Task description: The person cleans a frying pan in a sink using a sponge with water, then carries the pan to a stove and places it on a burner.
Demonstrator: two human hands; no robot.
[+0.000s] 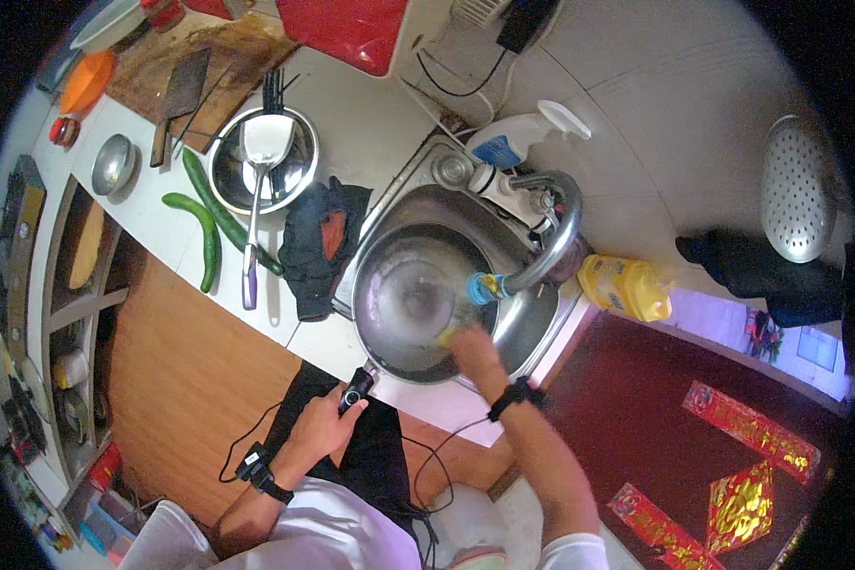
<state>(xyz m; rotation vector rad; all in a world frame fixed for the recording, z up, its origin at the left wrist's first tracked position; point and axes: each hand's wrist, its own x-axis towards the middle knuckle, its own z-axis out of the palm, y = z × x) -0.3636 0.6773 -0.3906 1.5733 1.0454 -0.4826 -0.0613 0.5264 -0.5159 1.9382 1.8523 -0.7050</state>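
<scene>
A dark metal wok point(417, 296) rests over the stainless-steel sink point(534, 335), some water showing inside it. My left hand point(328, 420) is closed around the wok's black handle point(357, 391). Inside the wok's near right side, my right hand point(479, 356) presses a small yellow-green scrubber point(447, 337) against the metal; the hand is slightly blurred, and its fingers partly cover the scrubber. Over the wok hangs the curved faucet point(563, 235), with a blue nozzle point(481, 288) at its end.
Left of the sink lie a dark cloth point(310, 263), two cucumbers point(198, 231) and a steel basin point(221, 178) with a spatula point(263, 142) across it. A cleaver point(185, 82) rests on the cutting board point(132, 78). A yellow bottle point(623, 287) stands right of the sink.
</scene>
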